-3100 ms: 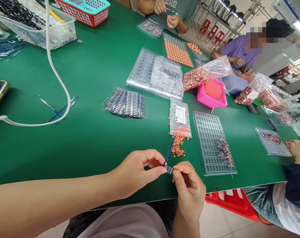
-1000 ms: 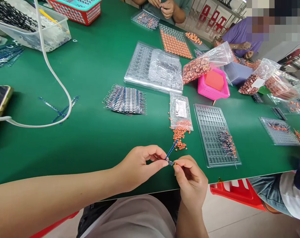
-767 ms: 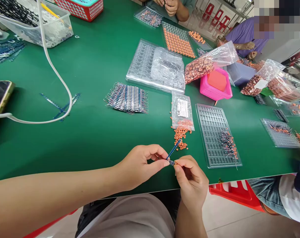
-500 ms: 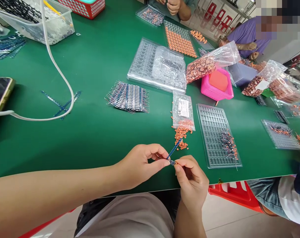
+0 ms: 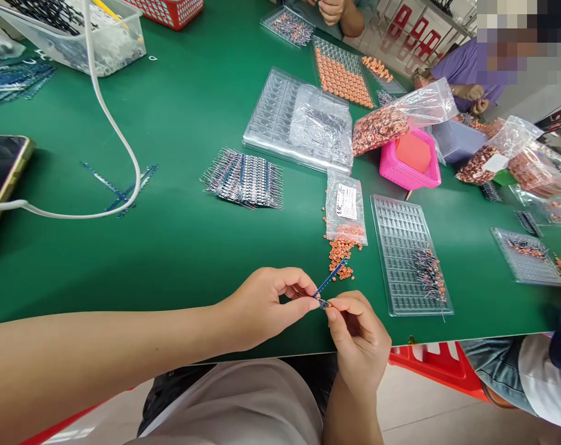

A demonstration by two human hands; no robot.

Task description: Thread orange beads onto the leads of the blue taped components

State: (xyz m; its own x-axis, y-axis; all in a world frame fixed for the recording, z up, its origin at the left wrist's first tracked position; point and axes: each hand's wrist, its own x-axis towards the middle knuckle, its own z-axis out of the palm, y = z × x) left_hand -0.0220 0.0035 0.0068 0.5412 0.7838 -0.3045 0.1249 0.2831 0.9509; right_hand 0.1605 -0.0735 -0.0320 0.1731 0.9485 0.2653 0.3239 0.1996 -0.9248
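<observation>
My left hand [image 5: 273, 306] pinches a narrow blue strip [image 5: 332, 275] with small leaded parts, close to the table's front edge. The strip's free end slants up and right over a pile of small orange rings [image 5: 342, 253]. Fingertips of my right hand [image 5: 359, 334] are closed at the strip's lower end, where a tiny orange piece shows; its exact form is hard to make out. Behind the rings lies a labelled clear bag [image 5: 346, 204]. A stack of leaded components on blue strips [image 5: 245, 179] lies left of the bag.
On the right, a clear ribbed tray [image 5: 394, 247] holds several wired parts with orange ends. Farther back are stacked clear trays [image 5: 271, 117], a pink basket [image 5: 407, 176] and bags of copper-coloured rings [image 5: 382, 127]. A white cable [image 5: 108, 111] loops at left. Co-workers sit around the table.
The whole view has shifted slightly, with the table's things a little farther right. Both hands keep the same pinch on the strip, with hardly any visible movement.
</observation>
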